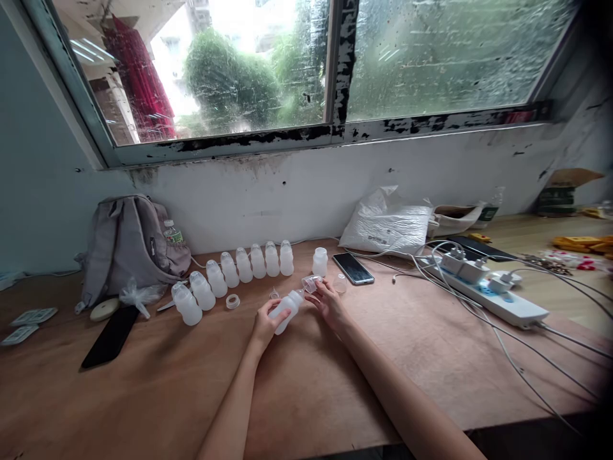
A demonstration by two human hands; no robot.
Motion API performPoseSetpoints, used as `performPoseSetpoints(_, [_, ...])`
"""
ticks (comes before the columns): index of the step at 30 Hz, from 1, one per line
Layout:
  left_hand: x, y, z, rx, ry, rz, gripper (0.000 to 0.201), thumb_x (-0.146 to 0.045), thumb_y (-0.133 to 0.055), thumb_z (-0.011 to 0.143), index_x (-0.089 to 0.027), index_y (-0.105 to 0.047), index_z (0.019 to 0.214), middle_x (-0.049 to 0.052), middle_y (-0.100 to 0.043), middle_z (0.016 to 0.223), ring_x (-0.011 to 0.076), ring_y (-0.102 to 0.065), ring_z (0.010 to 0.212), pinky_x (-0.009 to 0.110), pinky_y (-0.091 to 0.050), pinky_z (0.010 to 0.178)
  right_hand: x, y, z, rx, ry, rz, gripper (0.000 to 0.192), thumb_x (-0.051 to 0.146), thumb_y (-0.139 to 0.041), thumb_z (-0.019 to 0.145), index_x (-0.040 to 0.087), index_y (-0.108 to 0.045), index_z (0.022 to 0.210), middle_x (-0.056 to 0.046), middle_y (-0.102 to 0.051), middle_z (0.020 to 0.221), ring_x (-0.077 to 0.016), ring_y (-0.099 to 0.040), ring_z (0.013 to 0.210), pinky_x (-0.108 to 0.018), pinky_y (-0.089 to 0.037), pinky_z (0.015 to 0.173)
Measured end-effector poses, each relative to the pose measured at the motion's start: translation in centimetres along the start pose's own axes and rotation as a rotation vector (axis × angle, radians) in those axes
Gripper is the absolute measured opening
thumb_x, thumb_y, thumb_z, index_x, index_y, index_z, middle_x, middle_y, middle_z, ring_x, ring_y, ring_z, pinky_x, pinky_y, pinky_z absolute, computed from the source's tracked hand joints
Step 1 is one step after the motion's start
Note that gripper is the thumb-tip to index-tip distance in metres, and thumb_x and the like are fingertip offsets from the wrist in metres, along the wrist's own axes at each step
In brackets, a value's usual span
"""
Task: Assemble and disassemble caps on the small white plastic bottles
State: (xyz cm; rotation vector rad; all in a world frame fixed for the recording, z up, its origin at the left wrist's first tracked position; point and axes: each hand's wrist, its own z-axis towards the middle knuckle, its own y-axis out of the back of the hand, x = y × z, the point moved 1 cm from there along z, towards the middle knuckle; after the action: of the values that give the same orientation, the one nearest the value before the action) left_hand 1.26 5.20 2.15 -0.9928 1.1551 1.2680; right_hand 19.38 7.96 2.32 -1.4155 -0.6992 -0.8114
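Note:
My left hand (266, 326) is closed around a white translucent baby bottle (288, 313), tilted with its top toward the upper right. Fingers of my right hand (330, 303) pinch a clear dome-shaped cap (312, 283) close to the bottle's nipple end; whether the two touch I cannot tell. Just behind the hands stands an open-necked bottle (320, 261) with no cap. A clear nipple (274, 293) and a white ring (232, 301) lie left of the held bottle. A small clear disc (340, 283) rests by my right hand.
A curved row of several capped bottles (230, 269) stands at the back left. Behind my right hand lie a phone (353, 268) and a plastic mailing bag (387, 223). A power strip (493, 294) with loose cables occupies the right. At left are a backpack (129, 243) and a black phone (110, 337).

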Motion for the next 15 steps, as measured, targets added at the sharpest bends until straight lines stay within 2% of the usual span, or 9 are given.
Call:
performPoseSetpoints(8, [0.15, -0.08, 0.04, -0.001, -0.004, -0.018, 0.036, -0.032, -0.071, 0.058, -0.014, -0.064, 0.088, 0.009, -0.065, 0.091, 0.0229, -0.059, 0.086, 0.029, -0.045, 0.074, 0.07, 0.48, 0.08, -0.086, 0.047, -0.036, 0.030, 0.037, -0.064, 0.063, 0.025, -0.049, 0.086, 0.002, -0.059, 0.084, -0.0160, -0.059, 0.075, -0.029, -0.049, 0.066])
performPoseSetpoints(15, [0.21, -0.02, 0.11, 0.005, 0.003, -0.032, 0.037, -0.033, -0.071, 0.057, -0.014, -0.064, 0.088, 0.009, -0.065, 0.091, 0.0227, -0.059, 0.086, 0.028, -0.044, 0.075, -0.32, -0.28, -0.46, -0.048, 0.024, -0.136, 0.032, 0.038, -0.064, 0.064, 0.025, -0.050, 0.089, 0.001, -0.060, 0.085, -0.0170, -0.059, 0.078, -0.028, -0.048, 0.064])
